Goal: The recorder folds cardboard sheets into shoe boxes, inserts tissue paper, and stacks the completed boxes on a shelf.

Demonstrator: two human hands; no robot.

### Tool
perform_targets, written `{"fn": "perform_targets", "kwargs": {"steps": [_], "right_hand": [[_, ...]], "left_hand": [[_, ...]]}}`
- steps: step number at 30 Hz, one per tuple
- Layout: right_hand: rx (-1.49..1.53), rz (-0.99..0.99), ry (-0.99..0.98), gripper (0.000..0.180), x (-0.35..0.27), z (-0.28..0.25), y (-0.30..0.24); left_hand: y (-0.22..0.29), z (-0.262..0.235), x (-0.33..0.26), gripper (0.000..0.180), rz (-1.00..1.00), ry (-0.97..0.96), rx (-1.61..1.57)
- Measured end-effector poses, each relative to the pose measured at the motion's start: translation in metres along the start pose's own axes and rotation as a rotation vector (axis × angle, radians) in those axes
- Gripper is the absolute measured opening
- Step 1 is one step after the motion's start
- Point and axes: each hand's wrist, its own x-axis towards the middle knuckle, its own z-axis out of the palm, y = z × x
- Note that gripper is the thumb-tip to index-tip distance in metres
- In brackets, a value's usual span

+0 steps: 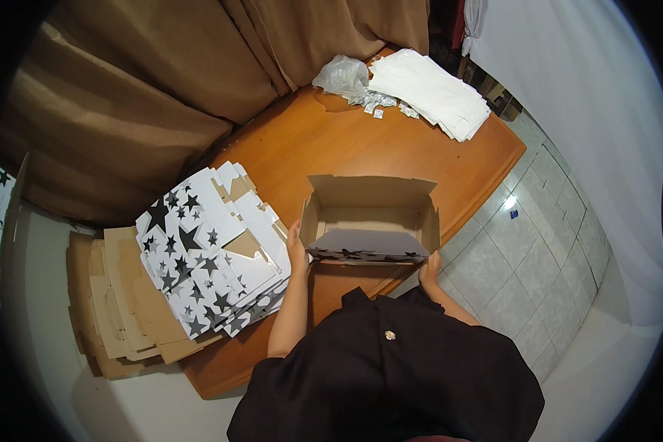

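Observation:
An open cardboard box (pixel 368 214), brown inside with a white star-printed outside, sits on the wooden table (pixel 346 147) right in front of me. My left hand (pixel 297 250) grips its left near corner. My right hand (pixel 429 267) holds its right near corner. The near flap is folded inward over the box's bottom. Both forearms come up from my dark shirt at the lower edge.
A stack of flat white box blanks with black stars (pixel 210 250) lies to my left, over brown cardboard sheets (pixel 121 309). At the table's far end are a stack of white sheets (pixel 431 92), a crumpled clear bag (pixel 342 74) and small packets. Brown curtain behind; tiled floor right.

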Motion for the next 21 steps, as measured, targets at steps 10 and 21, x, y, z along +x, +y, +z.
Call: {"fn": "perform_targets", "kwargs": {"steps": [10,21], "right_hand": [[0.028,0.224,-0.041,0.029,0.012,0.005,-0.011],[-0.309,0.192,-0.034,0.057,0.063,0.008,-0.04]], "left_hand": [[0.136,0.093,-0.018,0.088,0.915,-0.229,1.066],[0.08,0.076,0.042,0.1,0.538,-0.319,1.417]]}}
